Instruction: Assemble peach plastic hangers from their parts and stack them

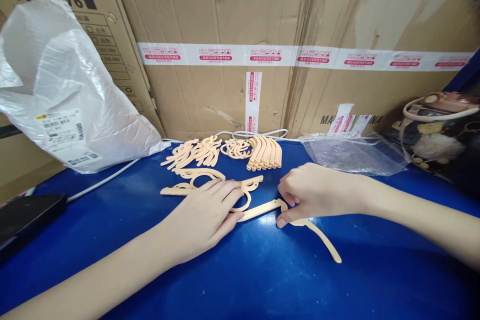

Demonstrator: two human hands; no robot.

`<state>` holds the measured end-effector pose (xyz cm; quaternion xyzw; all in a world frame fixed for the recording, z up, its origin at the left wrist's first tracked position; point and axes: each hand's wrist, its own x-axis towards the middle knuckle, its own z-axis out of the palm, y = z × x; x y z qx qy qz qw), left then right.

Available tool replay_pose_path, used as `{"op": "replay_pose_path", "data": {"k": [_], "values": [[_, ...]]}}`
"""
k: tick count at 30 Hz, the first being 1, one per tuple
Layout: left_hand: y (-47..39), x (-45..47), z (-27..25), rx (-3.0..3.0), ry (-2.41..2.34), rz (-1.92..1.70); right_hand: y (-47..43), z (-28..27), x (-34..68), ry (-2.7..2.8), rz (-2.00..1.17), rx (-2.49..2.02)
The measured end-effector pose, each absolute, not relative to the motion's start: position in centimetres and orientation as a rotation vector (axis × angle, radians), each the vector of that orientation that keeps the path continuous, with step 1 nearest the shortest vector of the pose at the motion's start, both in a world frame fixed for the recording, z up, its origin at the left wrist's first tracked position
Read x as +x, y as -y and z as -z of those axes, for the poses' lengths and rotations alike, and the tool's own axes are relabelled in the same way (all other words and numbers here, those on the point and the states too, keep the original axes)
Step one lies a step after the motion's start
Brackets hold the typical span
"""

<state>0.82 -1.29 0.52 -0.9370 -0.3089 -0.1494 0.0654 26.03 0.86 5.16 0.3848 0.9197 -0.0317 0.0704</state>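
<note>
My left hand [210, 215] lies over several cream plastic pieces that look like folding hanger parts, its thumb and fingers closed at the near end of a straight hanger arm [262, 209]. My right hand [311, 192] is closed, fingers curled and thumb below, on a curved hanger arm [326, 242] whose tail points toward me. The two arms meet beside the right thumb at a small hooked end [282, 205]; whether they are joined I cannot tell. A ring-shaped piece [246, 201] shows partly under the left fingers, and a longer piece [176, 190] sticks out left of them.
Behind my hands lie piles of loose cream parts [198, 152], hooks [236, 148] and a neat stack of arms [265, 152]. A white plastic bag [75, 90] and dark device [30, 220] are left. Clear plastic [352, 152] and a bag [435, 135] lie right. Cardboard [210, 95] walls the blue table [240, 280].
</note>
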Motion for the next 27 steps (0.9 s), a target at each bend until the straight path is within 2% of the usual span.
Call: {"op": "replay_pose_path", "data": {"k": [5, 17, 27], "values": [[1.2, 1.3, -0.2, -2.754, 0.831, 0.43, -1.5, -5.3, 26.8, -2.795, 0.312, 1.122], [1.4, 2.1, -0.1, -3.11, 0.98, 0.512, -3.1, -6.4, 26.7, -2.913, 0.802, 1.02], [1.3, 1.9, 0.6, -3.045, 1.042, 0.626, -2.4, -5.3, 26.0, -3.079, 0.49, 1.147]]}}
